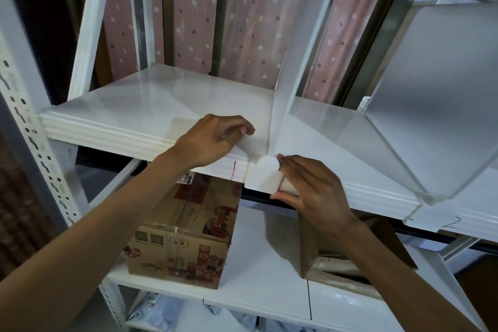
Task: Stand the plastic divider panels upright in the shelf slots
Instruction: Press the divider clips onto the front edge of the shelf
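While both forearms reach in from the lower edge of the view, the right hand (310, 186) is closed around the white foot (262, 176) of a translucent divider panel (301, 43) at the front lip of the white shelf (129, 116), thumb beneath and fingers on top. Left hand (213, 137) rests just beside it on the shelf edge, fingers curled loosely and pressing the flat base of the same panel. A thin red mark (233, 170) shows on the lip between the hands. Below, a printed cardboard box (186, 234) sits on the lower shelf. That panel stands upright, running back across the shelf. Further right, a second divider panel (431, 94) leans tilted. Behind hangs a pink spotted curtain (242, 35).
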